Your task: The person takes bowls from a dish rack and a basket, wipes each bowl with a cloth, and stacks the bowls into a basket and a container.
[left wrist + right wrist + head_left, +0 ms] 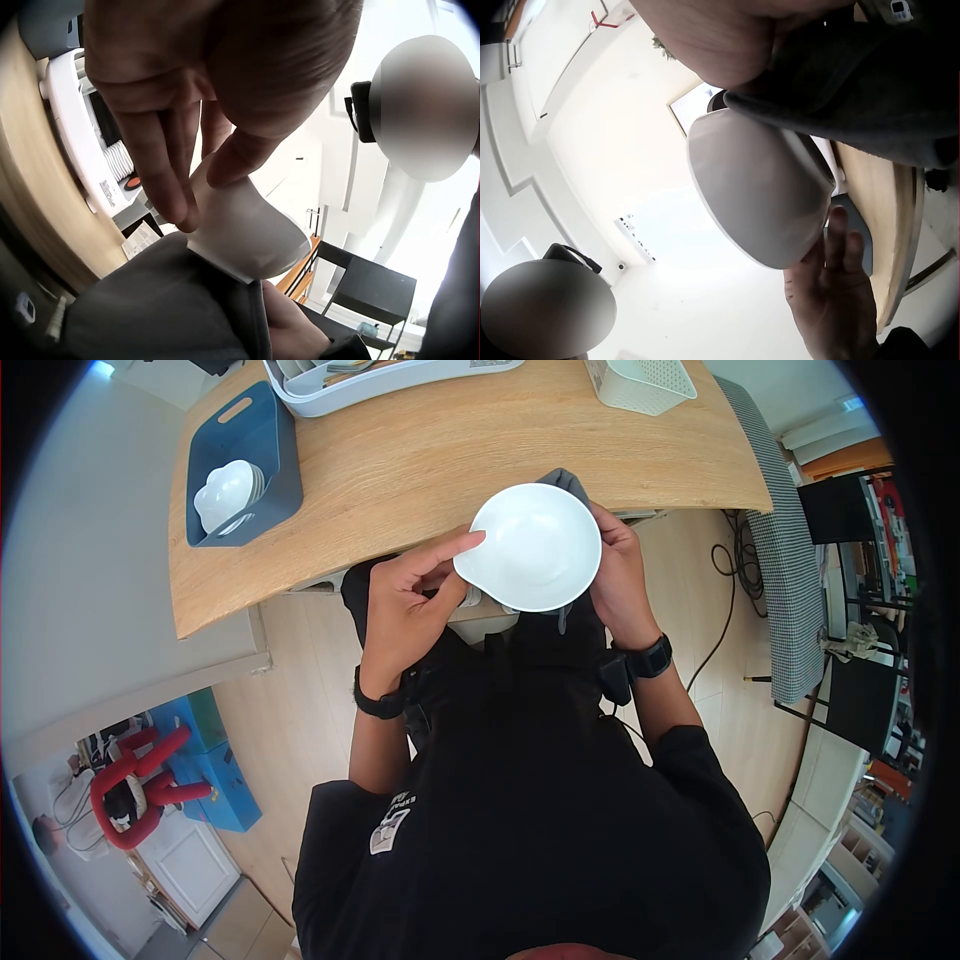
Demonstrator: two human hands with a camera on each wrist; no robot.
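Observation:
A white bowl (540, 548) with a small pointed lip is held over the lap, just off the table's front edge. My left hand (408, 605) pinches its lip side between thumb and fingers; in the left wrist view the fingertips grip the bowl (247, 225). At the bowl's right side, my right hand (622, 575) holds a dark grey cloth (566, 484) against it. The cloth (840, 90) covers part of the bowl (757, 187) in the right wrist view, and hides the right fingertips.
On the wooden table (430, 460), a blue-grey bin (285, 485) at left holds stacked white bowls (228, 496). A white rack (400, 388) with dishes stands at the back, a cream basket (642, 388) at back right. A cable (722, 622) lies on the floor at right.

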